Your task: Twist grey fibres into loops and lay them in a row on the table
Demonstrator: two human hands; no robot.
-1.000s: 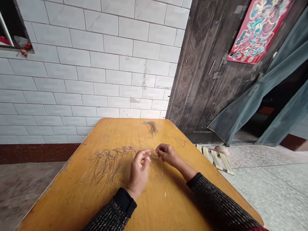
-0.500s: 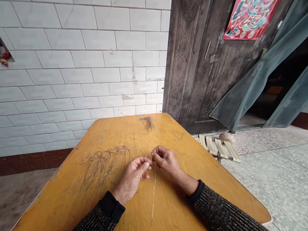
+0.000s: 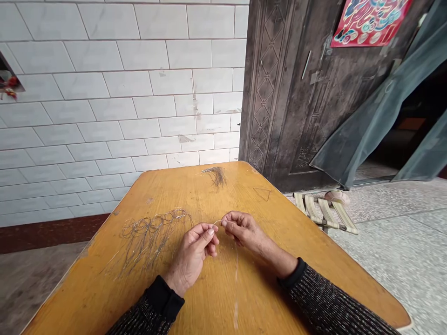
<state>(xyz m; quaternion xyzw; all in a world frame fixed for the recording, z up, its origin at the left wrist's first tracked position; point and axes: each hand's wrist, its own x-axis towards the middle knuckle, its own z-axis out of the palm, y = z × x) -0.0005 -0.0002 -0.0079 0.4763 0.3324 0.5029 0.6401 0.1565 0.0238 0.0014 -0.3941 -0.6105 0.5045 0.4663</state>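
Left hand (image 3: 191, 253) and right hand (image 3: 246, 232) meet over the middle of the table (image 3: 209, 307), each pinching the wire (image 3: 218, 222) between thumb and forefinger, the other fingers curled in. The tabletop is yellow-brown wood, scuffed and worn along its left edge, and its far end stands near a white tiled wall (image 3: 157, 109) with a dark red base (image 3: 52, 232). Right of the tiles is a dark carved door (image 3: 279, 102) with a red poster (image 3: 372, 23); a grey-green curtain (image 3: 370, 125) hangs aslant beside it. On the speckled floor (image 3: 391, 251) to the right sits a low stool (image 3: 326, 213) with pale straps. Between the fingertips, the wire shows as a short, thin, pale arc, lifted clear of the wood. Just left of the left hand lie looped wires (image 3: 143, 225), their rings in a row and their loose tails trailing toward the near left; a bundle (image 3: 218, 176) of similar strands lies near the far end. Fingers cover both ends of the arc. Below the right hand a pale strand (image 3: 236, 267) hangs blurred, and whether it joins the arc cannot be made out. Both sleeves and the poster are cut off by the frame.
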